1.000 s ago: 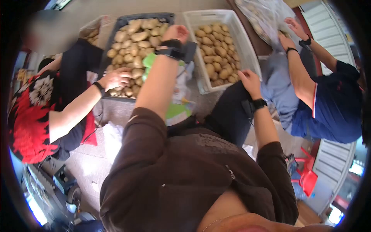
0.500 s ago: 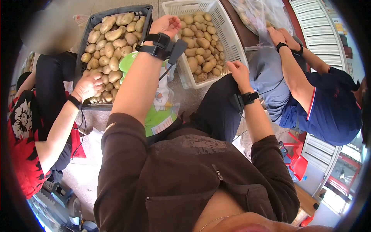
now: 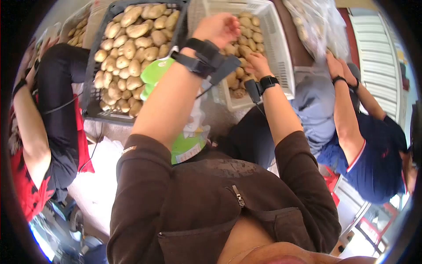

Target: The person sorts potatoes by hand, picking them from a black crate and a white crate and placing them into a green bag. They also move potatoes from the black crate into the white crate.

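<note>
My left hand (image 3: 217, 30) is over the left side of the white plastic crate (image 3: 285, 53), which holds many potatoes (image 3: 247, 33). Its fingers are curled inward; whatever they hold, if anything, is hidden. Lower down in the same crate, my right hand (image 3: 259, 64) reaches in with fingers apart, close to the potatoes; contact is hard to make out. Black straps with small devices sit on both my wrists. Left of my left forearm stands a black crate (image 3: 91, 94) filled with larger potatoes (image 3: 127, 53).
A green printed bag (image 3: 187, 143) lies between my legs, partly under my left forearm. At the right, another person's hands (image 3: 336, 66) touch a clear plastic bag (image 3: 314, 28) of potatoes. At the left sits a person in red and black (image 3: 33, 154), arm turned toward more potatoes.
My view has shifted. My left hand has moved right over the white crate, and my right hand has moved from its edge in over the potatoes. The left person's hand has left the black crate.
</note>
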